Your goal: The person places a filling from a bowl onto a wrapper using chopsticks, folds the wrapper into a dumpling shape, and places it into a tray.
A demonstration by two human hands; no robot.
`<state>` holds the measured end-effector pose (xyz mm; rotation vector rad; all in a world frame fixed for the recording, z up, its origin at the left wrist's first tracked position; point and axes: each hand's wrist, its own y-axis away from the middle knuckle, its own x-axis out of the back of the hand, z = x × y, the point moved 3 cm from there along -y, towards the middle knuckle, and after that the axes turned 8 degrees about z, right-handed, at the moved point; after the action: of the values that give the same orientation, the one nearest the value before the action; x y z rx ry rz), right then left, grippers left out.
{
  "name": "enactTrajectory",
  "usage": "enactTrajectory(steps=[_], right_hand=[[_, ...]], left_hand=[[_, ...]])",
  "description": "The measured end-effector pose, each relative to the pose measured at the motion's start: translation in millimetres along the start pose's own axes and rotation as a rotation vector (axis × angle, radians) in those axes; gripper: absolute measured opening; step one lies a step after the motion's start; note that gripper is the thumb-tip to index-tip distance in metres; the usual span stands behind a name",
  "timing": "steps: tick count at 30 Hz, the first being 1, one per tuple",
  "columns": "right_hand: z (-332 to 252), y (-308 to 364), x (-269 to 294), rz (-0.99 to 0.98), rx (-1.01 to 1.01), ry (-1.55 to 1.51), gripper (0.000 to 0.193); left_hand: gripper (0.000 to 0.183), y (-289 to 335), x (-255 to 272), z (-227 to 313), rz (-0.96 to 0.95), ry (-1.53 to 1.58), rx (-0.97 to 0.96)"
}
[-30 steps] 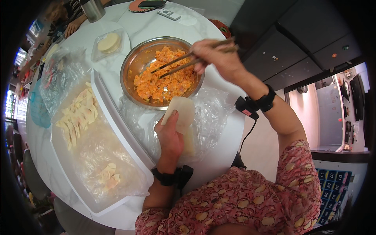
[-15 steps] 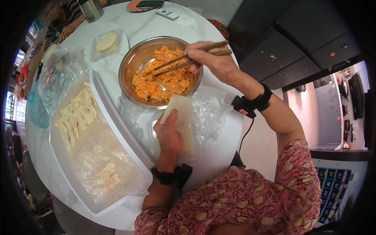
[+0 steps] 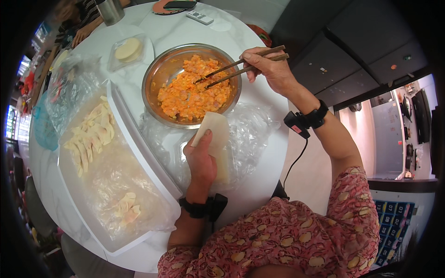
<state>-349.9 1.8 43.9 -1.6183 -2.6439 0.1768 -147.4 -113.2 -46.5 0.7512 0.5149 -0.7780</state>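
My right hand is closed round a pair of wooden chopsticks, their tips in the orange minced filling. That filling lies in a round steel bowl. Just below the bowl, my left hand pinches a pale dough wrapper, thumb on top. The wrapper's upper end stands close to the bowl's near rim. Under this hand lies a clear plastic package with more pale wrappers. To the left, a white tray lined with plastic film holds several folded dumplings.
Round wrappers sit in a clear pack beyond the bowl. A remote, a phone and a steel cup stand at the far side. Crumpled plastic lies right of my left hand. Another person's hand rests at the far left.
My right hand has moved to the right, drawing the chopsticks across the filling toward the bowl's right side. My left hand keeps the wrapper in nearly the same place.
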Motion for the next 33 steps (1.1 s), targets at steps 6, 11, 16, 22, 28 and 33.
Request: enactTrajectory(steps=[6, 11, 16, 22, 28, 33], right_hand=[[36, -16, -3, 0.033, -0.143, -0.110, 0.020], [48, -14, 6, 0.040, -0.259, -0.255, 0.020], [46, -7, 11, -0.006, -0.273, -0.371, 0.020], [35, -6, 14, -0.019, -0.250, -0.387, 0.018], [34, -2, -5, -0.029, -0.220, -0.182, 0.020], [31, -6, 11, 0.065, -0.140, -0.155, 0.020]], left_hand=[[0.026, 0, 1, 0, 0.002, -0.004, 0.008], [0.026, -1, 2, 0, -0.006, -0.037, -0.006], [0.026, 1, -1, 3, -0.019, 0.014, -0.001], [0.027, 1, -3, 4, -0.027, 0.017, 0.001], [0.026, 0, -1, 2, -0.029, 0.023, -0.007], [0.026, 1, -2, 3, -0.036, 0.007, 0.001]])
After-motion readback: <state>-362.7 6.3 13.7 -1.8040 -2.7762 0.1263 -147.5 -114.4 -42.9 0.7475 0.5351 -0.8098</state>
